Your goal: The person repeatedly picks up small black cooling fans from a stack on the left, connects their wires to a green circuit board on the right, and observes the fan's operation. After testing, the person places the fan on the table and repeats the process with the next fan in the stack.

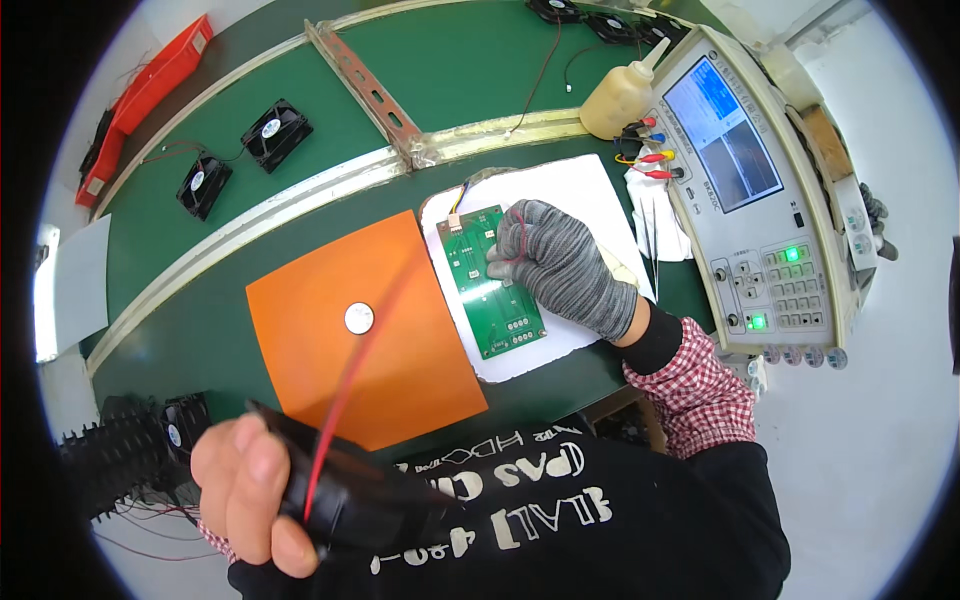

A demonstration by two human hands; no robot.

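Note:
My bare left hand (245, 490) is wrapped round a black cooling fan (370, 500), lifted close in front of my chest. A red wire (345, 390) runs from the fan up over the orange sheet toward the circuit board. My right hand (575, 265), in a grey knitted glove, is closed in a pinch over the right side of the green circuit board (510, 325). Red wire shows across its fingers; the wire's end is hidden under them. At the board's top left corner sits a white connector (454, 222) with thin coloured wires. The board lies on a white pad (590, 190).
An orange sheet (300, 320) with a round white sticker (359, 318) lies left of the pad. Two fans (275, 133) rest far left, near a red bin (165, 75). On the right stand a bottle (617, 100), tweezers (650, 240) and a test instrument (740, 190) with a screen.

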